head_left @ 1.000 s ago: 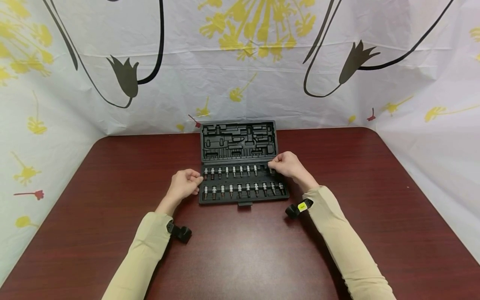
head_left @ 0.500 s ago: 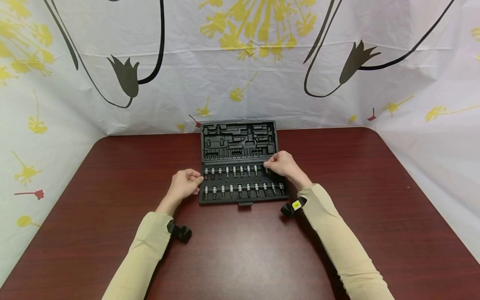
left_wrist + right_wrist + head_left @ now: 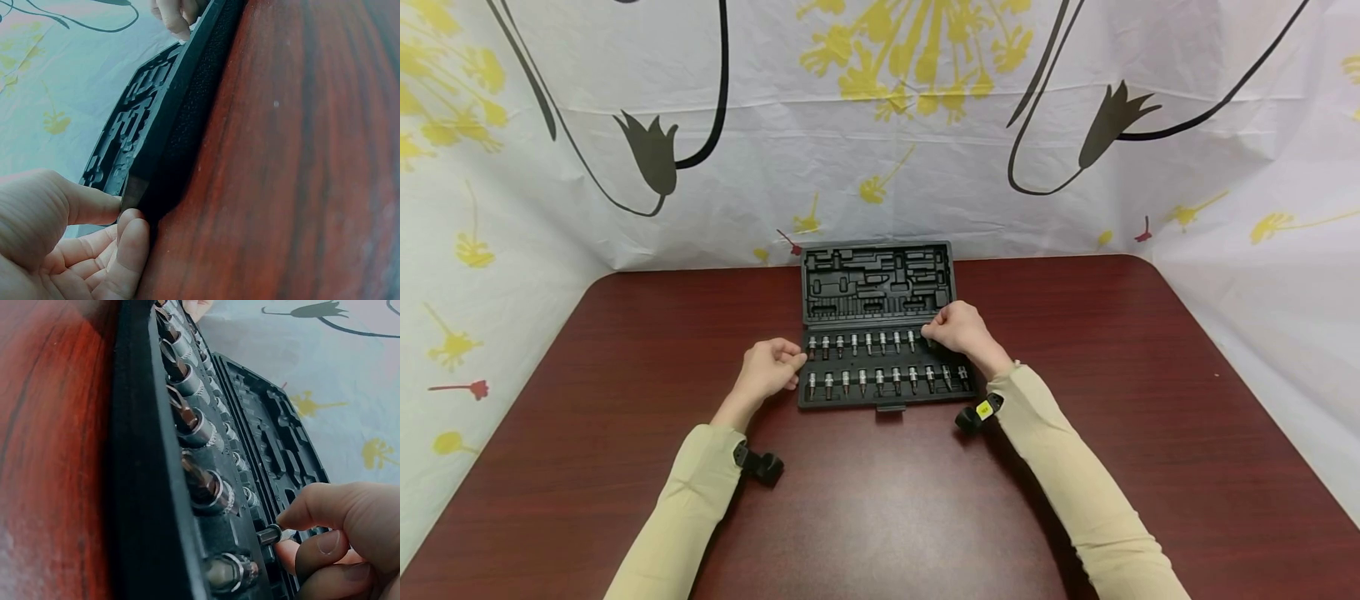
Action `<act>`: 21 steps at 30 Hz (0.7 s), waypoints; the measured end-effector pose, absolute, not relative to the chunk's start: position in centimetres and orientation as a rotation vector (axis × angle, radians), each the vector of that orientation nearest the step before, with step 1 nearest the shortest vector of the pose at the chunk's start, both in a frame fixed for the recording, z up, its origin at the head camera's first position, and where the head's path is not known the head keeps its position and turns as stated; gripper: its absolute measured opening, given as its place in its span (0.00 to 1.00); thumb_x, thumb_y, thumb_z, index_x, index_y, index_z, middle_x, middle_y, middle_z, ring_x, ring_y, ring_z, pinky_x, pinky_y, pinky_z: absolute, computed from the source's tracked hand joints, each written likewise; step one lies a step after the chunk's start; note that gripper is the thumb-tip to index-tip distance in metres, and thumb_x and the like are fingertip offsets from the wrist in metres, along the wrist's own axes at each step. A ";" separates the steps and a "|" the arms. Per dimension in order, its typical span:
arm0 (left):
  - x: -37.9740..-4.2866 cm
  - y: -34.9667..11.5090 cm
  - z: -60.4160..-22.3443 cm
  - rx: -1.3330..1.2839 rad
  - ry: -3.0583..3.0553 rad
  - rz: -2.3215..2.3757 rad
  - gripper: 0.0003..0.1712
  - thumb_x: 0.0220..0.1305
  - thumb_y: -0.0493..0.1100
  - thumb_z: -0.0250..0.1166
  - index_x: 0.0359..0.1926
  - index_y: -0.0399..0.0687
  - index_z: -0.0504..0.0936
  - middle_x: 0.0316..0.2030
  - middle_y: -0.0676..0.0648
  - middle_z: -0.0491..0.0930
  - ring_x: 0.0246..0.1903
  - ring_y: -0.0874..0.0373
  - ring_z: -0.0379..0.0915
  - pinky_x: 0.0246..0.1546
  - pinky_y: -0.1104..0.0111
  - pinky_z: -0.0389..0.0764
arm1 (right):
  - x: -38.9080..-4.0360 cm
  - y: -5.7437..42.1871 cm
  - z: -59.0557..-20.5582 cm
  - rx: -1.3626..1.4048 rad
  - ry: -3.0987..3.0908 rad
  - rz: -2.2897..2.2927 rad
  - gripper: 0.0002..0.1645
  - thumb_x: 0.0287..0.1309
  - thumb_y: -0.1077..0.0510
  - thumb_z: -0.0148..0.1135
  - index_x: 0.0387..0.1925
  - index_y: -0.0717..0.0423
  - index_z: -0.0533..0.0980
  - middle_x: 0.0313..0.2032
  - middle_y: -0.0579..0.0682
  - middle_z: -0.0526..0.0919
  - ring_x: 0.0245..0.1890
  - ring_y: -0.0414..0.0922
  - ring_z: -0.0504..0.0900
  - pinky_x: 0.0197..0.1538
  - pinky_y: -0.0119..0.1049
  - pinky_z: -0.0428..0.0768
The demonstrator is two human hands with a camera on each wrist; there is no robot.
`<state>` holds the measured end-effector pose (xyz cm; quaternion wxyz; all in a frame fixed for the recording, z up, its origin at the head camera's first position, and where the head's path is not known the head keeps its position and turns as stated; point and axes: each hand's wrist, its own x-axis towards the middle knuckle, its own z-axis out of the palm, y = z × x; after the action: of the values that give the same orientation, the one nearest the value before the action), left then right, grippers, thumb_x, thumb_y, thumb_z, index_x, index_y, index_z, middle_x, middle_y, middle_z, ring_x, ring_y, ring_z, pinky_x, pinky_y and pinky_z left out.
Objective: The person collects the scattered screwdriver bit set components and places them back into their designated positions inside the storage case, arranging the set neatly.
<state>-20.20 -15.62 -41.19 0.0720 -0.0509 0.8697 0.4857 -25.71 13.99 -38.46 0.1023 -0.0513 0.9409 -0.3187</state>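
A black bit socket case (image 3: 842, 404) lies open on the table, its lid (image 3: 877, 283) tilted back. Two rows of silver bit sockets (image 3: 880, 382) fill its tray. At the case's left edge, my left hand (image 3: 767, 367) pinches the rim between thumb and fingers; the left wrist view shows this grip on the case corner (image 3: 139, 181). My right hand (image 3: 961, 329) is over the right end of the back row. Between thumb and forefinger it pinches one bit socket (image 3: 270, 535), close above the tray. The fingers hide part of that socket.
The dark red wooden table (image 3: 880, 500) spreads around the case on all sides. Behind it hangs a white cloth (image 3: 940, 167) with flower prints. A small latch (image 3: 891, 407) sticks out at the case's front.
My right hand has moved a little left along the back row with the bit socket between its fingers. The left hand and the case have stayed in place.
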 end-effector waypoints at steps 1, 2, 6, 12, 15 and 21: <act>-20.2 -15.6 -41.2 -0.152 2.615 1.458 0.11 0.64 0.37 0.60 0.42 0.33 0.78 0.27 0.42 0.80 0.16 0.62 0.75 0.20 0.68 0.81 | -25.7 13.9 -38.4 -0.145 2.777 -0.939 0.28 0.57 0.55 0.60 0.05 0.50 0.62 0.07 0.41 0.56 0.10 0.38 0.52 0.25 0.32 0.63; -20.2 -15.6 -41.2 -0.151 2.617 1.455 0.11 0.64 0.37 0.60 0.42 0.33 0.78 0.27 0.42 0.80 0.16 0.62 0.75 0.20 0.68 0.81 | -25.7 13.9 -38.4 -0.131 2.778 -0.938 0.28 0.56 0.55 0.60 0.04 0.50 0.63 0.06 0.41 0.58 0.10 0.38 0.54 0.25 0.32 0.64; -20.2 -15.6 -41.2 -0.149 2.625 1.451 0.11 0.64 0.38 0.60 0.42 0.33 0.78 0.27 0.42 0.80 0.16 0.62 0.75 0.20 0.68 0.81 | -25.9 13.6 -38.1 -0.048 2.782 -0.915 0.22 0.54 0.55 0.63 0.08 0.54 0.70 0.08 0.41 0.65 0.12 0.39 0.61 0.24 0.32 0.66; -20.2 -15.6 -41.2 -0.149 2.627 1.457 0.10 0.63 0.37 0.60 0.42 0.33 0.78 0.26 0.42 0.80 0.16 0.62 0.75 0.20 0.69 0.81 | -26.4 13.3 -37.5 0.045 2.705 -0.880 0.20 0.53 0.55 0.66 0.11 0.56 0.72 0.10 0.43 0.67 0.13 0.40 0.63 0.23 0.33 0.67; -20.2 -15.6 -41.2 -0.155 2.626 1.458 0.10 0.63 0.38 0.60 0.42 0.33 0.78 0.26 0.42 0.80 0.16 0.62 0.75 0.20 0.68 0.81 | -26.7 13.3 -37.2 0.072 2.662 -0.858 0.22 0.53 0.55 0.67 0.10 0.55 0.70 0.08 0.44 0.67 0.12 0.40 0.63 0.22 0.33 0.67; -20.2 -15.6 -41.4 -0.169 2.621 1.444 0.10 0.64 0.38 0.60 0.42 0.34 0.78 0.27 0.42 0.80 0.17 0.61 0.75 0.21 0.68 0.81 | -27.0 13.3 -37.2 0.125 2.610 -0.817 0.24 0.53 0.55 0.67 0.09 0.54 0.68 0.08 0.46 0.67 0.11 0.40 0.61 0.19 0.32 0.63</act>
<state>-20.23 -15.63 -41.36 0.0720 -0.0561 0.8722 0.4806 -27.05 13.29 -37.15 0.2007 0.0449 0.9340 -0.2922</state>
